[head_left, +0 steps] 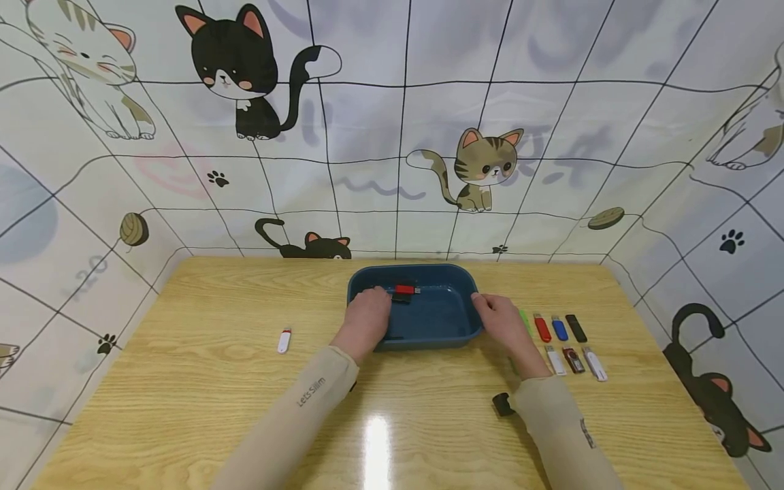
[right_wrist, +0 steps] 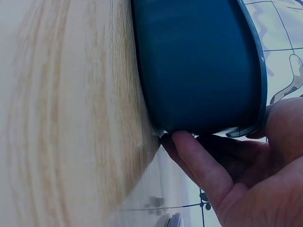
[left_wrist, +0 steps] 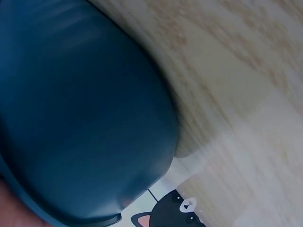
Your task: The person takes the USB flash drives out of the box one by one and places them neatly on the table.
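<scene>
A dark blue plastic bin [head_left: 441, 320] stands on the table near its back edge. My left hand [head_left: 369, 314] reaches over the bin's left end, knuckles up, its fingertips hidden inside; whether they hold something I cannot tell. Right beside those fingers lie a red USB stick [head_left: 405, 290] and a black USB stick [head_left: 401, 298] in the bin. At the opposite end my right hand [head_left: 499, 318] grips the bin, thumb at the rim and fingers [right_wrist: 201, 158] against the outer wall. The left wrist view shows mostly the bin's outer wall [left_wrist: 94, 113].
Right of the bin, several USB sticks lie in two rows on the table, among them a red one [head_left: 542, 328], a blue one [head_left: 560, 329] and a white one [head_left: 595, 364]. A white and red USB stick [head_left: 284, 341] lies alone at left. Cat-print cloth [head_left: 380, 136] surrounds the table.
</scene>
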Demonstrator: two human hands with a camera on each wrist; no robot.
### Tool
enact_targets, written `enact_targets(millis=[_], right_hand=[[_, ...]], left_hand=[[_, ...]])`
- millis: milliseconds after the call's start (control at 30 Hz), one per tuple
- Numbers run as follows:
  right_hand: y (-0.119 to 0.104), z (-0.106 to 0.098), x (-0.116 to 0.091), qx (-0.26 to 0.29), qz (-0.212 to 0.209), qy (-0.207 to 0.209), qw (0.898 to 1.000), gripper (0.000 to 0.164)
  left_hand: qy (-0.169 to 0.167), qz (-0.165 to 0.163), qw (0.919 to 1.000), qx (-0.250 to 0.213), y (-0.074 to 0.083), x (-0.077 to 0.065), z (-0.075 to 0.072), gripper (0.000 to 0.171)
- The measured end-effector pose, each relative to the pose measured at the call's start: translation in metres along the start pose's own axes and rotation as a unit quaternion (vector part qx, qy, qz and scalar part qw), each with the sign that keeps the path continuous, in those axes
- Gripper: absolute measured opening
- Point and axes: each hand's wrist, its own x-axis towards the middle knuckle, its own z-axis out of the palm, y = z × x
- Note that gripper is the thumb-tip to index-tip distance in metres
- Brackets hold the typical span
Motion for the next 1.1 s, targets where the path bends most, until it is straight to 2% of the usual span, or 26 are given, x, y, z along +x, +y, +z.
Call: enact_targets(millis=[200, 433, 767, 967, 1100], right_hand=[[-0.0001, 0.0015, -0.0003, 0.001, -0.005, 0.002, 1.0, 0.046], [0.0005, 0.0012, 0.0003, 0.0, 0.005, 0.0, 1.0, 0.046], [0.0017, 0.0006, 0.001, -0.005, 0.003, -0.002, 1.0, 0.046], [0.0007, 0.0002, 0.0002, 0.001, 0.001, -0.003, 1.0, 0.046], [-0.0003, -0.0002, -0.0009, 0.0, -0.001, -0.003, 1.0, 0.047]], left_hand=[[0.0, 0.001, 0.9998, 0.018, 0.0008, -0.0009, 0.0009, 0.016], [-0.013, 0.019, 0.9997, 0.006, -0.0012, 0.0017, 0.001, 0.015], [-0.02, 0.021, 0.9995, -0.012, -0.0025, 0.0022, 0.0015, 0.02], [-0.007, 0.027, 0.9991, -0.032, -0.0033, -0.002, -0.0028, 0.02], [0.021, 0.037, 0.9978, -0.051, -0.0042, -0.0044, -0.0054, 0.013]])
